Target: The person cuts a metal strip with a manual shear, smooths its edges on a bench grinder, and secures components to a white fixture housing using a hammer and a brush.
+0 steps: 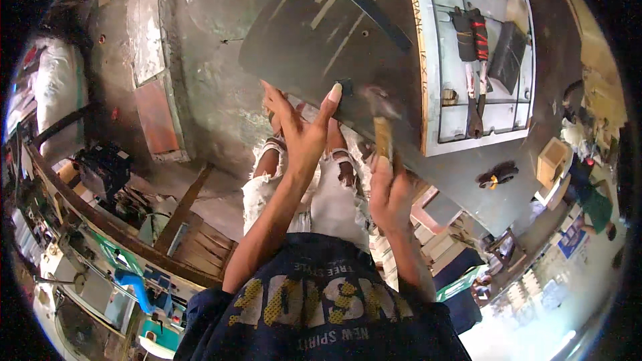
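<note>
My left hand (pixel 302 126) reaches up to the near edge of a large dark board (pixel 321 33), its fingers spread and the thumb tip pressing on the board beside a small dark piece (pixel 345 85). My right hand (pixel 390 190) grips the pale wooden handle of a hammer (pixel 382 135); the hammer's head is blurred over the board's near edge. The board lies tilted and overlaps a white gridded tabletop (pixel 468 60).
Pliers with red and black grips (pixel 473 60) and a dark cloth (pixel 506 47) lie on the white top. A black and yellow tool (pixel 496 175) rests on the floor to the right. Wooden planks (pixel 194 227) and machinery (pixel 100 170) stand at left.
</note>
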A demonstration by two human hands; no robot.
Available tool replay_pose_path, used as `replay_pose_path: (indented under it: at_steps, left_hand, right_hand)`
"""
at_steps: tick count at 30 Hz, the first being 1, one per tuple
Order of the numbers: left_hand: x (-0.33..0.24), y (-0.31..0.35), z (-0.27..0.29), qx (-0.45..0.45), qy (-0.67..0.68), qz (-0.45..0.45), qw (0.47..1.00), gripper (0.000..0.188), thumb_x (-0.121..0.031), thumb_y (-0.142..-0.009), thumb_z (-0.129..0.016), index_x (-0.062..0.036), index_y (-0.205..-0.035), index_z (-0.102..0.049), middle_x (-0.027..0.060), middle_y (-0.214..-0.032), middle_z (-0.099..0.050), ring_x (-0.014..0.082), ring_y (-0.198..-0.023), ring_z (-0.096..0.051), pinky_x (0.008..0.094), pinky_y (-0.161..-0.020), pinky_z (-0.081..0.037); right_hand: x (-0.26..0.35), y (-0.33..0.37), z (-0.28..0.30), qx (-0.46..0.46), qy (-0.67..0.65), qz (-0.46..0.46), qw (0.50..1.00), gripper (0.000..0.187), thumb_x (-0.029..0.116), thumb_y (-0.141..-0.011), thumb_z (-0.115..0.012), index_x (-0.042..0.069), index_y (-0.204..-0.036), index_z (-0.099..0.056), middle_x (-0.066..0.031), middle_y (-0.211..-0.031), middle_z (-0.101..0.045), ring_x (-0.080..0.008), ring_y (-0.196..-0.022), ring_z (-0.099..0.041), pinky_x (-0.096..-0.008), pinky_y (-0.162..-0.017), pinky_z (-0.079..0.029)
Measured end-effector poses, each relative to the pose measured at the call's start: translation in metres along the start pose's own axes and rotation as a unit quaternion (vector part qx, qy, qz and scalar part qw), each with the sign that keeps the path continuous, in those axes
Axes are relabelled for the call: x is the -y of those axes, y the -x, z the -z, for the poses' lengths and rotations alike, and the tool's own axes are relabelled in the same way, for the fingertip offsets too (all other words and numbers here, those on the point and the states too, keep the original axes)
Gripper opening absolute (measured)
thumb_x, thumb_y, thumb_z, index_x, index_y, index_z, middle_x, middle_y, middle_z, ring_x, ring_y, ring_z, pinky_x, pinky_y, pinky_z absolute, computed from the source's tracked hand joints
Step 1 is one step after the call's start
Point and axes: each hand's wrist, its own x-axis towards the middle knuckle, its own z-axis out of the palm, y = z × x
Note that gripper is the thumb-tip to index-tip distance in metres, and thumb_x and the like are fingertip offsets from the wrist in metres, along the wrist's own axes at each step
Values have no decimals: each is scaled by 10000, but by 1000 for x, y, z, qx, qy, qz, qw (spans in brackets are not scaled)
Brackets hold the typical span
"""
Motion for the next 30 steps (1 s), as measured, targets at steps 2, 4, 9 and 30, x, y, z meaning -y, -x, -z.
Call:
replay_pose_path:
  at_steps: [2,4,9,30]
  left_hand:
    - [-3,5,-1,-22,-27,19,999,1004,-66,-831,-764,-47,-1549,-62,146,-1540,-241,255,-1360,-340,360,-1120,-288]
    - [-6,5,-2,-15,5,-2,1000,1013,-75,-822,-773,-49,-1549,-68,147,-1538,-244,262,-1369,-328,366,-1123,-288]
    - [0,0,1,4,26,-10,1000,1162,-257,-789,-826,-54,-1556,23,233,-1550,-126,341,-1432,-156,433,-1145,-231]
    - [-77,-10,0,143,-452,-237,848,378,-30,-711,-735,-97,-1075,-657,73,-1078,-602,312,-1068,-509,393,-945,-352]
  right_hand:
    - [12,-1,6,10,-49,-35,998,364,217,-986,-544,-101,-1163,-571,-282,-975,-656,-424,-797,-666,-479,-693,-524]
    - [23,-10,4,-55,15,49,997,376,211,-992,-505,-108,-1183,-563,-295,-982,-656,-456,-823,-665,-481,-726,-529]
    - [28,-22,13,65,-1,-73,995,352,195,-979,-518,-74,-1199,-575,-295,-1008,-656,-462,-891,-654,-485,-788,-515]
    - [-125,18,159,-333,217,-170,902,382,359,-1001,-540,-12,-1020,-627,-156,-805,-637,-303,-684,-613,-403,-597,-466]
